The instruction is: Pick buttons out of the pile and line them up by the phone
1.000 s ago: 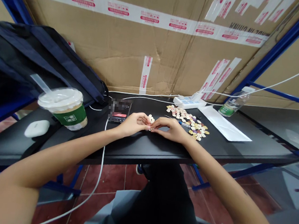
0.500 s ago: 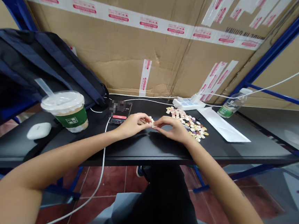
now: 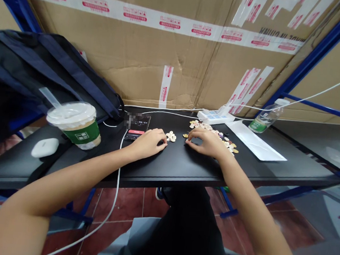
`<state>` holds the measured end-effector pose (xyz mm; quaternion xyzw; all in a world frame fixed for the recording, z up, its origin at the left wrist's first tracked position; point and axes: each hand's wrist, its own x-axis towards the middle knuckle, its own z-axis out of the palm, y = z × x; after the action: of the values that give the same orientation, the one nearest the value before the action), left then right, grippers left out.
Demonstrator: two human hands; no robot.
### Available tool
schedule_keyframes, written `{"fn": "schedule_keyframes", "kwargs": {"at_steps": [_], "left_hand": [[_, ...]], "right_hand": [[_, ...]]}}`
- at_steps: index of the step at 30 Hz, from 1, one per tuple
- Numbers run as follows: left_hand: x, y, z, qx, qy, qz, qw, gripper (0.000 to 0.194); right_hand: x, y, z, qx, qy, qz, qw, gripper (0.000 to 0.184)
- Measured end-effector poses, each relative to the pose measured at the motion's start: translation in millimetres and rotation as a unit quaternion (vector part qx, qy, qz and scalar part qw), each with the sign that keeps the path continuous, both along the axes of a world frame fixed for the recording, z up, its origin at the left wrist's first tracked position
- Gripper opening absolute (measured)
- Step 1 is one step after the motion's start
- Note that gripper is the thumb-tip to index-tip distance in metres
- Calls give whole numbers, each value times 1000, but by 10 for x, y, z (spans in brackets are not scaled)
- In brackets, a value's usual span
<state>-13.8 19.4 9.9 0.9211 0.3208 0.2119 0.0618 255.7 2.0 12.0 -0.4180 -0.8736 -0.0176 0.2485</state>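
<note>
Small cream buttons (image 3: 171,136) lie in a little cluster on the black desktop, just right of my left hand (image 3: 150,143). That hand rests on the desk with fingers loosely curled, thumb and forefinger slightly apart, and nothing visible in them. My right hand (image 3: 205,141) is bent over the desk at the near left side of a larger heap of mixed buttons (image 3: 201,125), covering part of it. Its thumb and forefinger come together at the tips; whatever may be between them is too small to make out. A yellowish button (image 3: 185,136) lies beside these fingertips.
Left of my hands are a phone (image 3: 138,125) with a white cable, a lidded drink cup (image 3: 82,129), a white earbud case (image 3: 45,147) and a backpack (image 3: 59,68). Rightward sit a power strip (image 3: 215,117), a white packet (image 3: 255,142) and a bottle (image 3: 267,118). Cardboard (image 3: 127,74) stands behind.
My hands were together, fingertips meeting at the cream buttons. They have parted: the left drew back slightly left, the right moved right to the heap. The cream cluster now lies uncovered between them.
</note>
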Motion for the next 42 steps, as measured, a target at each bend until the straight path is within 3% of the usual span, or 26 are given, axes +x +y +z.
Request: {"fn": "schedule_keyframes", "kwargs": {"at_steps": [6,10,15,18,23,28,32,42], "left_hand": [[44,-46,1,-78,-45,-59,994,7],[54,-27,-27,-148,-96,-55,983,5],[68,14,-81,-301,-190,-38,934,14],[84,24,-91,-348,-227,-22,909,15],[96,33,-89,-367,-245,-18,897,14],[90,51,-91,-356,-249,0,900,15],[91,67,-103,-371,-260,1,891,15],[103,44,-107,-396,-274,-26,876,17]], "right_hand": [[-251,-23,-37,-1,-15,96,995,26],[-314,-48,-65,-21,3,109,994,21],[-305,-99,-33,-87,64,144,984,13],[-300,-106,-16,-113,73,144,980,16],[-288,-116,-15,-103,94,152,978,22],[-328,-121,-30,-85,85,97,988,18],[-356,-96,-50,-112,67,121,984,17],[-350,-111,-73,-128,136,154,970,21]]}}
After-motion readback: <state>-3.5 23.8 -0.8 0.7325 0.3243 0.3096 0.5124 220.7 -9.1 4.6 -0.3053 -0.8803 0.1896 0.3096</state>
